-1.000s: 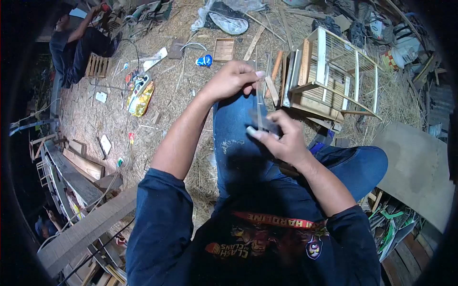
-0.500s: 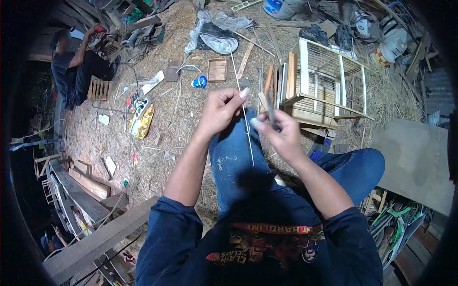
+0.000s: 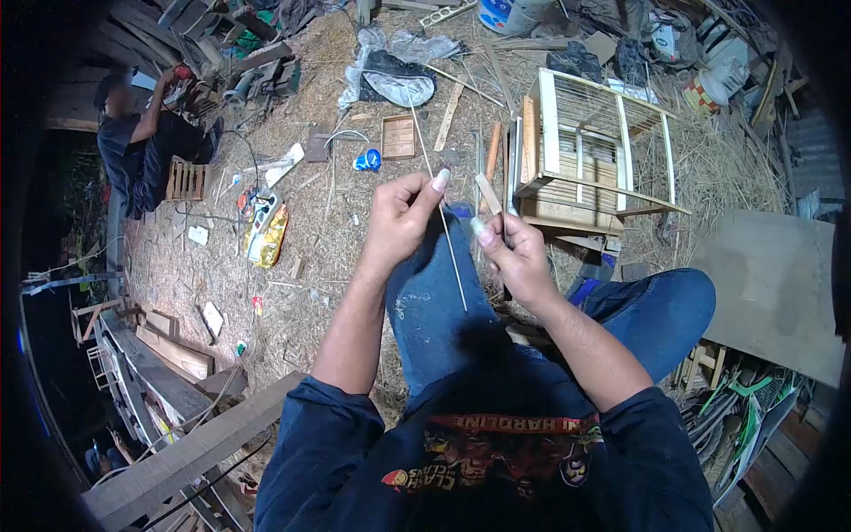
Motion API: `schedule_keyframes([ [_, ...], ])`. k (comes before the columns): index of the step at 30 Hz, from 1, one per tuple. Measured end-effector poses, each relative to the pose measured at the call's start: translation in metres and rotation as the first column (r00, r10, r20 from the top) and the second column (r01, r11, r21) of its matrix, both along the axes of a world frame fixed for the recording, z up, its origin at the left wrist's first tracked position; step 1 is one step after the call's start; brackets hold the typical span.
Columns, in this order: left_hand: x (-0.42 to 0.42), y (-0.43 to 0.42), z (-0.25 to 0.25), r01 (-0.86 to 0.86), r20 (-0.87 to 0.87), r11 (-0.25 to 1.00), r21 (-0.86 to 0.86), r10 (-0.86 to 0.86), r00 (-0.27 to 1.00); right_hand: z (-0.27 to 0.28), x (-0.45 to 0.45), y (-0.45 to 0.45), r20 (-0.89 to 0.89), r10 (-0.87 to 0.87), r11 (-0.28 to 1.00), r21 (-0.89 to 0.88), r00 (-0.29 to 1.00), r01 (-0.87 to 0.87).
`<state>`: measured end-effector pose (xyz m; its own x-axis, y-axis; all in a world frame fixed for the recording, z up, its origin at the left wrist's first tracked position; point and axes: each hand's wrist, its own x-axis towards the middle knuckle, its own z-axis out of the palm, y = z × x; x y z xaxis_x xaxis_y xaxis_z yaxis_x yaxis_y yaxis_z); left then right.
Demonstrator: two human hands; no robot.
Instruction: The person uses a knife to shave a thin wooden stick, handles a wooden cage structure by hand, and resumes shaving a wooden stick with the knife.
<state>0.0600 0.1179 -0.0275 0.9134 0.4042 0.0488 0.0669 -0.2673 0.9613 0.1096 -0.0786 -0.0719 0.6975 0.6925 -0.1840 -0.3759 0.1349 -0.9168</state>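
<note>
My left hand [image 3: 401, 220] pinches a long, thin, pale stick [image 3: 453, 262] between thumb and fingers. The stick slants over my jeans-covered leg [image 3: 431, 315], its lower end free above the thigh. To its right, my right hand [image 3: 521, 260] is closed around a small knife-like tool [image 3: 488, 193]; a pale, wood-like part points away from me, and the fingers hide much of the rest. Pale coverings show on both thumb tips. The tool and stick are apart.
A slatted wooden frame [image 3: 551, 124] stands at the right, beside a large flat board [image 3: 771, 284]. A small wooden box [image 3: 399, 137], blue can [image 3: 367, 160] and yellow packet [image 3: 266, 239] lie on the shavings-strewn floor. Another person [image 3: 142, 146] sits at the far left, holding a red object.
My right hand has moved slightly down, away from the stick, and the tool is less blurred. My left hand and the stick have shifted slightly left in view.
</note>
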Motion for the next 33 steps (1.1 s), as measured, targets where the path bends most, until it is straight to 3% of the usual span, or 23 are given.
schedule_keyframes([
  [3, 0.001, -0.003, -0.002, 0.006, -0.009, 1.0, 0.012, -0.006, 1.0, -0.004, 0.0, -0.007, 0.165, -0.049, 0.977, -0.198, 0.985, 0.082],
  [6, 0.001, -0.008, -0.006, 0.009, -0.033, 1.0, -0.005, -0.009, 0.999, 0.017, -0.002, 0.0, 0.188, -0.172, 0.975, -0.108, 0.967, 0.195],
  [12, 0.001, -0.022, -0.003, 0.007, 0.033, 0.997, 0.075, -0.009, 0.999, 0.031, -0.007, 0.014, 0.343, -0.2, 0.967, -0.08, 0.918, 0.241],
  [16, -0.001, -0.027, 0.005, 0.006, 0.0, 0.998, -0.057, -0.006, 1.0, 0.026, -0.008, 0.015, 0.131, -0.173, 0.985, 0.013, 0.976, 0.173],
  [20, -0.006, -0.024, -0.002, 0.008, -0.007, 0.994, -0.113, -0.009, 1.0, 0.02, -0.01, 0.007, 0.134, -0.07, 0.997, 0.001, 0.988, 0.071],
  [23, -0.008, -0.018, -0.005, -0.074, -0.034, 0.923, -0.377, 0.066, 0.997, 0.015, -0.016, 0.006, 0.099, 0.028, 0.999, -0.041, 0.995, -0.024],
  [33, -0.008, -0.002, 0.002, -0.212, 0.072, 0.872, -0.442, 0.27, 0.96, 0.018, -0.023, 0.005, 0.012, 0.147, 0.988, -0.049, 0.989, -0.146],
])
